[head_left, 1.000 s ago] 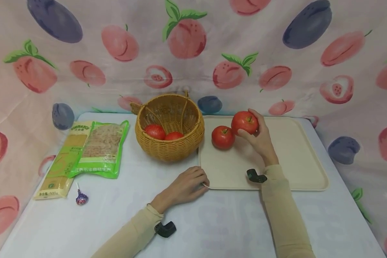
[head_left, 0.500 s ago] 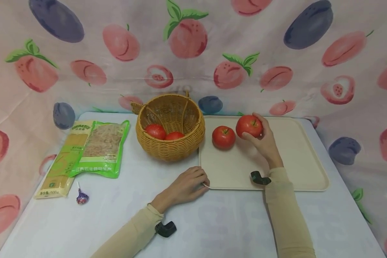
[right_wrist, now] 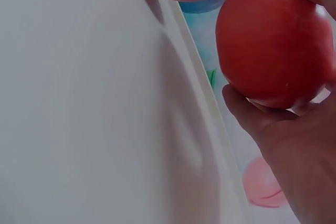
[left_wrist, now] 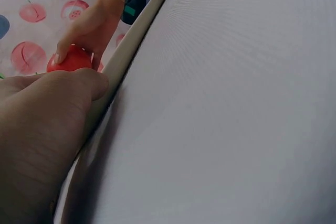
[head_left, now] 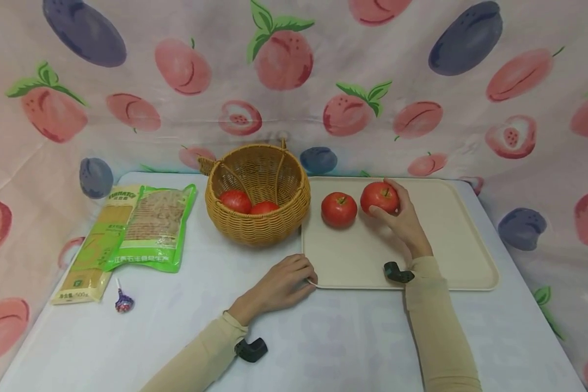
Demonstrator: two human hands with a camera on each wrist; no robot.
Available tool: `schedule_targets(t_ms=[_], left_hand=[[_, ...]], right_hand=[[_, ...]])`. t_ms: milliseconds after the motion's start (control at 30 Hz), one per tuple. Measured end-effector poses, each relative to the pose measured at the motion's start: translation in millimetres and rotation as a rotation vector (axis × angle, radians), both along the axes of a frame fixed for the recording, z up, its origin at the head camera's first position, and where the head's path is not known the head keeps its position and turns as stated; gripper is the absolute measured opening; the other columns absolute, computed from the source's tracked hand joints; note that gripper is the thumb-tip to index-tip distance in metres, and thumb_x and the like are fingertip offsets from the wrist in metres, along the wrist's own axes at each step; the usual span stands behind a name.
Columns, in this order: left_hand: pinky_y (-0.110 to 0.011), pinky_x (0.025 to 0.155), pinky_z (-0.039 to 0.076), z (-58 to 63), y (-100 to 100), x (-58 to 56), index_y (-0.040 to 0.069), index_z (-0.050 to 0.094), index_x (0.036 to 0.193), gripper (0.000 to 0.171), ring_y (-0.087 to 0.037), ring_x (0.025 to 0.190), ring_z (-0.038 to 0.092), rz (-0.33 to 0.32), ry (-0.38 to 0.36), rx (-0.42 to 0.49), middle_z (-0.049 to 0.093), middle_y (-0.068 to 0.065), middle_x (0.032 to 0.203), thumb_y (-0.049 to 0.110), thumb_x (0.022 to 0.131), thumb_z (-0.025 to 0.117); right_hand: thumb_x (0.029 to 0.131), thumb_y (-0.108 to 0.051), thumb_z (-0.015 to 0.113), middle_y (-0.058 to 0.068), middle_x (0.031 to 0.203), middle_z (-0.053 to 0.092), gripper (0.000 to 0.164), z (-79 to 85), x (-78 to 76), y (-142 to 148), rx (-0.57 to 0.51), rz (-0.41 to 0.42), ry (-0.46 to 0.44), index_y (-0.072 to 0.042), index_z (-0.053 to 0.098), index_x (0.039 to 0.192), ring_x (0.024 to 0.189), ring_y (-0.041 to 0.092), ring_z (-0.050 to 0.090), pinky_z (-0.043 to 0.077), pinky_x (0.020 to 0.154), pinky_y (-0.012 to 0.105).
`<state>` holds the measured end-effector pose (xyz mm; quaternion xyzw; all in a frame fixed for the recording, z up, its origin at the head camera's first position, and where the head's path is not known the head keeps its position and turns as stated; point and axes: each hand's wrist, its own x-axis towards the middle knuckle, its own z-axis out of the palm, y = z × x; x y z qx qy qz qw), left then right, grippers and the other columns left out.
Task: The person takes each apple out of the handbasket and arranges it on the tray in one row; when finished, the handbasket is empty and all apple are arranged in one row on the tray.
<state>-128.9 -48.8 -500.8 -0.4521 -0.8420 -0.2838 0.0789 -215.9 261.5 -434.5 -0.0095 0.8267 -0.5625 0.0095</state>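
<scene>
In the head view my right hand [head_left: 405, 220] holds a red apple [head_left: 379, 197] over the cream tray [head_left: 451, 234], its thumb on the near side and fingers round the far side. The right wrist view shows this apple [right_wrist: 275, 43] raised off the tray surface, with a shadow below. Just left of it, a second apple [head_left: 339, 210] sits on the tray. My left hand [head_left: 286, 280] pinches the tray's near left corner between thumb and fingers. Two more apples [head_left: 235, 201] lie inside a wicker basket [head_left: 257, 231] left of the tray.
Toward the left of the white table lie a green-edged food packet [head_left: 152, 226], a long yellow-green packet [head_left: 90, 256] partly under it, and a purple-wrapped lollipop [head_left: 124, 301]. A fruit-print cloth [head_left: 294, 109] hangs behind the table.
My right hand has shifted a little right and come lower with its apple, leaving a wider gap from the other apple. The left hand stays at the tray corner.
</scene>
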Motion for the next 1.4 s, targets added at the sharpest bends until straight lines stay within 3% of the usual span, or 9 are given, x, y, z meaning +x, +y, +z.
schedule_targets(t_ms=[167,400,633,867,1100,1333,1400], left_hand=[[-0.024,0.093,0.042,-0.6,0,0.2,0.021,0.063,0.092,0.005,-0.007,0.1,0.052,-0.004,0.032,0.017,0.058,0.011,0.095,0.021,0.088,0.065],[-0.024,0.095,0.042,-0.4,1,0.1,0.021,0.063,0.093,0.004,-0.006,0.101,0.051,0.0,0.019,0.009,0.058,0.012,0.095,0.022,0.088,0.064],[-0.022,0.096,0.04,0.5,1,-0.2,0.023,0.063,0.094,0.004,-0.005,0.102,0.051,0.01,-0.009,-0.018,0.057,0.013,0.096,0.024,0.09,0.062],[-0.022,0.097,0.04,1.3,0,0.6,0.022,0.063,0.094,0.005,-0.005,0.102,0.051,0.009,-0.016,-0.024,0.058,0.013,0.095,0.025,0.09,0.061],[-0.023,0.097,0.04,1.9,0,0.8,0.022,0.063,0.094,0.005,-0.005,0.102,0.051,0.012,-0.005,-0.024,0.058,0.013,0.095,0.024,0.09,0.062],[-0.023,0.095,0.041,1.5,0,0.5,0.022,0.064,0.094,0.005,-0.006,0.101,0.052,0.008,0.012,-0.015,0.058,0.012,0.095,0.024,0.09,0.062],[-0.023,0.094,0.042,1.0,0,0.7,0.022,0.064,0.094,0.005,-0.006,0.101,0.052,0.006,0.019,-0.011,0.058,0.012,0.095,0.024,0.09,0.062]], right_hand=[[0.082,-0.03,0.073,0.006,0.15,0.027,0.079,-0.3,0.4,0,0.041,0.004,-0.036,-0.031,0.027,0.146,0.136,0.027,0.028,0.026,0.111,0.055],[0.083,-0.029,0.072,0.008,0.148,0.029,0.08,-13.6,-5.4,7,0.083,0.04,-0.07,-0.026,0.026,0.147,0.135,0.03,0.029,0.027,0.109,0.059],[0.08,-0.042,0.073,0.004,0.15,0.028,0.08,-31.1,-12.4,13,0.13,0.04,-0.081,-0.041,0.024,0.144,0.136,0.028,0.028,0.03,0.108,0.06],[0.078,-0.046,0.073,0.006,0.151,0.026,0.082,-34.9,-12.7,14,0.149,0.042,-0.077,-0.043,0.024,0.144,0.137,0.031,0.027,0.027,0.107,0.063],[0.076,-0.049,0.074,0.004,0.151,0.026,0.084,-33.2,-12.4,14,0.154,0.046,-0.093,-0.043,0.024,0.144,0.136,0.029,0.027,0.028,0.108,0.061],[0.084,-0.034,0.071,0.013,0.152,0.023,0.083,-1.1,5.9,-2,0.133,0.059,-0.147,-0.026,0.02,0.149,0.138,0.035,0.023,0.024,0.11,0.061],[0.084,-0.033,0.071,0.013,0.151,0.023,0.083,-1.2,7.1,-2,0.133,0.057,-0.149,-0.026,0.02,0.149,0.138,0.035,0.024,0.025,0.11,0.061]])
